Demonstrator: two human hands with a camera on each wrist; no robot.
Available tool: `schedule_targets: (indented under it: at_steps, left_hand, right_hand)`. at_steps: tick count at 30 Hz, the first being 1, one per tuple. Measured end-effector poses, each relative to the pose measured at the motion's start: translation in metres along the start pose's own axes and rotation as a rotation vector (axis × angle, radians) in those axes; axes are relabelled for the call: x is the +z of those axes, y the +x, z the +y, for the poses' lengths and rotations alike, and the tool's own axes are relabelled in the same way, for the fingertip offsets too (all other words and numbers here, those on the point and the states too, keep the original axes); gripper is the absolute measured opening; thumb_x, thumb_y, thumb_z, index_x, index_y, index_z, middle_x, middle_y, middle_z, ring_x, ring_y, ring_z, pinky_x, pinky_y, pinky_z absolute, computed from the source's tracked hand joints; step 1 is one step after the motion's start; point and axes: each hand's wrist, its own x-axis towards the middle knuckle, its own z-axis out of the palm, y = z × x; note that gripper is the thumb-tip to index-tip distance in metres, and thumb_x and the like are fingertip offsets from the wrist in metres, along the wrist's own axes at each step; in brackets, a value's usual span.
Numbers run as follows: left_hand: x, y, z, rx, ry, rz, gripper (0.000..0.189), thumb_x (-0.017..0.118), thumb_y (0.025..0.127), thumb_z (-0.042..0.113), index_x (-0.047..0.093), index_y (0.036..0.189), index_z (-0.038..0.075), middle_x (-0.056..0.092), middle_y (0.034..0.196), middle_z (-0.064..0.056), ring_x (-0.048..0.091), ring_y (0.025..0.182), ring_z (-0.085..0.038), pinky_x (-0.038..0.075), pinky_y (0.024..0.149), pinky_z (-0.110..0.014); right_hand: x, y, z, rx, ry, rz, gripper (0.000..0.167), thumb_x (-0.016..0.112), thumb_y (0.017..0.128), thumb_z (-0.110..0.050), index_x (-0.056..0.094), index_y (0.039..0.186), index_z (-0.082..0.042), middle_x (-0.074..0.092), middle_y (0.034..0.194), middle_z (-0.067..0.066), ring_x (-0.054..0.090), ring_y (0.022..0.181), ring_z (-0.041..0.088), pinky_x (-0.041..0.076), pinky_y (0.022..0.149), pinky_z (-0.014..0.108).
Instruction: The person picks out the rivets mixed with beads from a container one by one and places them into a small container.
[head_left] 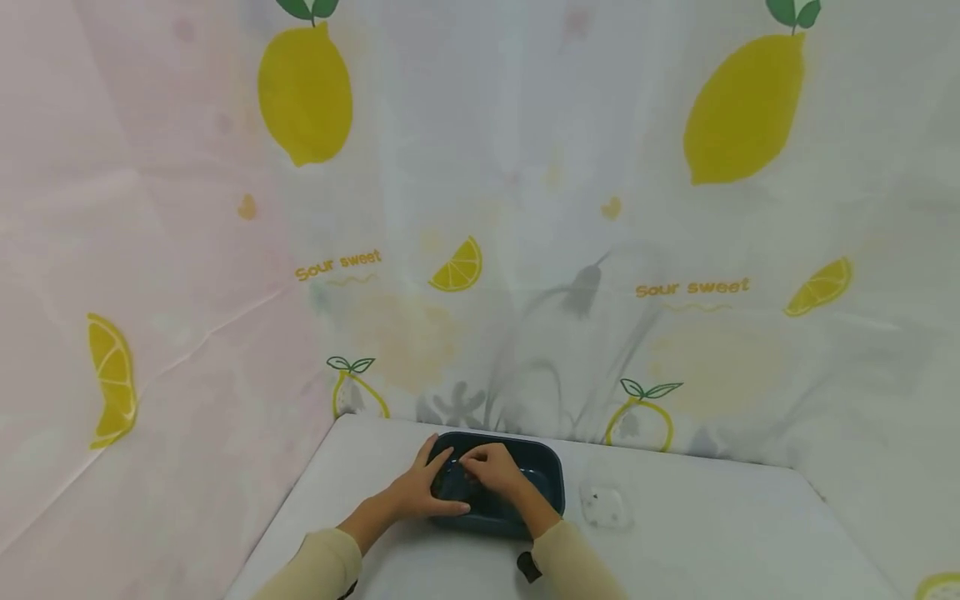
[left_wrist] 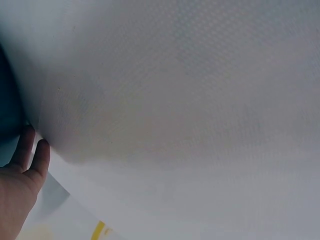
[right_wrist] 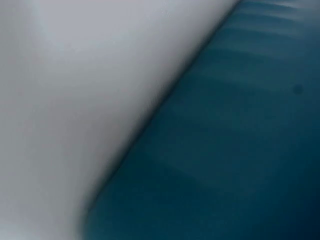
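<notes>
A person in cream sleeves (head_left: 330, 554) works with both bare hands at a dark teal basin (head_left: 491, 527), a rectangular, round-cornered vessel set upright on a white table (head_left: 720, 525). The left hand (head_left: 417, 489) is spread wide across the basin's left end, thumb toward the near rim and fingers toward the far one. The right hand (head_left: 495, 468) reaches in over the basin's middle, fingers bent and tips drawn narrowly together beside the left; whether anything sits between them cannot be told, and the right wrist view, showing the basin's ribbed wall, leaves that hand out. To the basin's right, just apart from it, lies a clear, squarish plastic piece (head_left: 606, 507) with small dark spots. Near the basin's front, beside the right sleeve, is a small black object (head_left: 528, 567), too partly seen to identify. Beyond the basin hangs a lemon-print sheet (head_left: 510, 208) lettered "Sour sweet". The step in hand appears to be fine fingertip work inside the basin while the left hand steadies it; the next move would seem to call for a firm left hold and careful, precise right fingertips
</notes>
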Motion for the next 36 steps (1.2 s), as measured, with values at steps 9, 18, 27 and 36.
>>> schedule_targets:
  at_steps: [9, 18, 27, 36]
  left_hand:
    - [0.009, -0.003, -0.004, -0.017, -0.021, 0.004, 0.11, 0.072, 0.072, 0.072, 0.027, 0.158, 0.02, 0.0, 0.167, -0.012, 0.044, 0.135, -0.04, 0.045, 0.099, -0.059]
    - [0.006, -0.002, 0.0, -0.011, -0.018, 0.005, 0.11, 0.073, 0.072, 0.071, 0.028, 0.157, 0.019, 0.001, 0.166, -0.013, 0.047, 0.133, -0.041, 0.046, 0.097, -0.06]
    - [0.001, -0.003, 0.0, -0.03, -0.02, 0.013, 0.11, 0.076, 0.071, 0.069, 0.029, 0.157, 0.018, 0.002, 0.166, -0.014, 0.046, 0.133, -0.04, 0.046, 0.097, -0.059]
    - [-0.001, 0.002, 0.001, -0.005, -0.018, 0.002, 0.109, 0.075, 0.073, 0.069, 0.028, 0.157, 0.018, 0.001, 0.166, -0.015, 0.047, 0.131, -0.041, 0.046, 0.095, -0.06]
  right_hand:
    - [-0.016, -0.013, -0.002, 0.099, 0.256, 0.006, 0.028, 0.057, 0.1, -0.008, 0.063, 0.111, 0.017, 0.066, 0.096, 0.022, 0.063, 0.073, 0.009, 0.056, 0.068, 0.025]
    - [-0.035, -0.026, -0.014, -0.013, 0.046, -0.001, 0.026, 0.056, 0.101, -0.01, 0.064, 0.108, 0.014, 0.065, 0.086, 0.017, 0.06, 0.07, 0.008, 0.054, 0.065, 0.024]
    - [-0.059, -0.037, -0.022, -0.084, -0.219, 0.012, 0.019, 0.059, 0.099, -0.013, 0.069, 0.1, 0.004, 0.066, 0.076, 0.013, 0.06, 0.065, 0.012, 0.048, 0.056, 0.024]
    - [-0.073, -0.047, -0.022, -0.138, -0.255, 0.014, 0.016, 0.06, 0.098, -0.009, 0.069, 0.097, 0.005, 0.066, 0.073, 0.01, 0.058, 0.063, 0.007, 0.048, 0.054, 0.022]
